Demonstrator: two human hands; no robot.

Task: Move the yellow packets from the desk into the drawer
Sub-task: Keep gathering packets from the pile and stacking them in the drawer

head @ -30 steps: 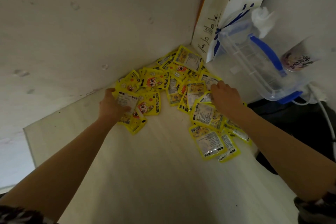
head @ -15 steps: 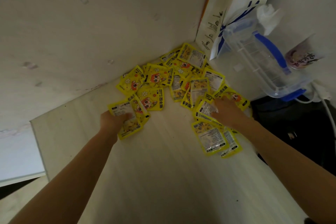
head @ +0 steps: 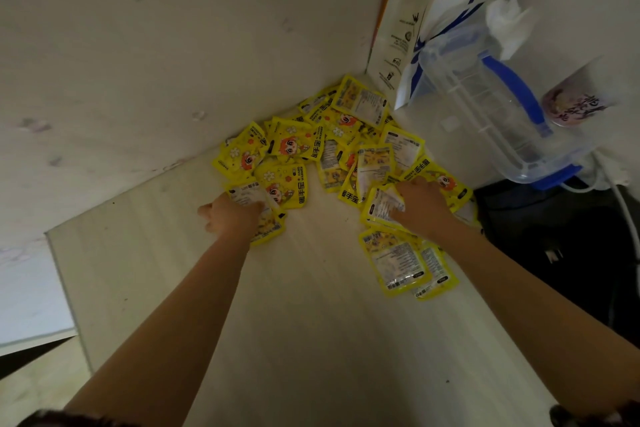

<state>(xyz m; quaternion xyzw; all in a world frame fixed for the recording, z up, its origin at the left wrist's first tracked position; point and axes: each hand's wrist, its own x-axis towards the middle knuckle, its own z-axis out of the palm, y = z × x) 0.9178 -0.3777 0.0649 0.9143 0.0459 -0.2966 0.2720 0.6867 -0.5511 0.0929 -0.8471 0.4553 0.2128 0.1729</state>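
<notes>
Filling most of the view, the pale wood-grain desk top (head: 294, 340) runs back into a corner formed by two off-white walls (head: 138, 45). Against the right-hand wall a tall white paper bag printed with "coffee" and blue lettering (head: 450, 10) stands upright, and just in front of it a clear plastic lidded container with a blue handle (head: 491, 107) leans, a crumpled white tissue (head: 505, 24) showing above it. Beside the container's right edge is a cup with a purplish printed label (head: 575, 104). A black bag (head: 561, 246) sits dark off the desk's right edge, with a white cable (head: 620, 198) trailing over it.

The flat yellow packets with cartoon prints and white label panels (head: 332, 135) lie heaped and overlapping in the corner — still on the desk; no drawer can be made out. A pair of them (head: 398, 260) lies apart from the heap, nearer the camera on the right.

Both bare forearms reach in from below. The left hand (head: 232, 218) curls its fingers over one or two packets at the heap's near left edge, gripping them against the desk. The right hand (head: 422, 208) lies palm-down on packets at the near right — its fingers look bent around a crinkled one, though how firmly it grips cannot be told.
</notes>
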